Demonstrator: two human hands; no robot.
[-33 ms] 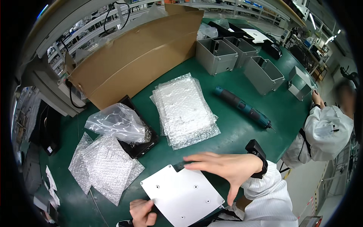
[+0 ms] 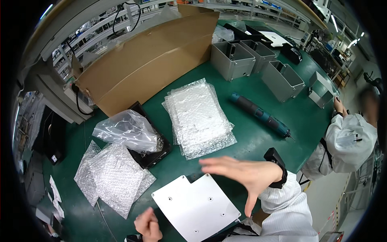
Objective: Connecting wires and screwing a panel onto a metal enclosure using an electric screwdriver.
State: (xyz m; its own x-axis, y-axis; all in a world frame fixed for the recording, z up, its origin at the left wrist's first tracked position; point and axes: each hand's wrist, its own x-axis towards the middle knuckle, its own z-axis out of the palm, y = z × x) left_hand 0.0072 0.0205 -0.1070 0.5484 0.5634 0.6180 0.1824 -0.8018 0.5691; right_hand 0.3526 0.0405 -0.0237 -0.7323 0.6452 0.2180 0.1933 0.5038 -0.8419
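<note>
A white flat metal plate [image 2: 195, 213] with a notched far edge and several small holes lies on the table in front of me. My right hand [image 2: 246, 175] hovers over its far right edge, thumb and fingers spread wide, holding nothing; the fingertips are blurred. Beside the plate's left edge is my left hand [image 2: 148, 226], a small gap away. Its fingers are curled in, and nothing shows in them. Beyond the plate lies a stack of bubble-wrap sleeves [image 2: 199, 121]. Farther right rests a teal and black electric screwdriver [image 2: 261, 115].
Loose bubble-wrap sleeves [image 2: 115, 173] lie left, next to a black tray [image 2: 155, 159] bearing a clear plastic bag [image 2: 127, 131]. A long cardboard box [image 2: 149, 60] stands behind. Grey metal housings [image 2: 282, 82] stand far right, near a person in white [image 2: 348, 135]. The table [image 2: 250, 141] is green.
My left hand has come off the plate's left edge and moved slightly down and left. My right hand has risen a little from the plate's far corner, uncovering it.
</note>
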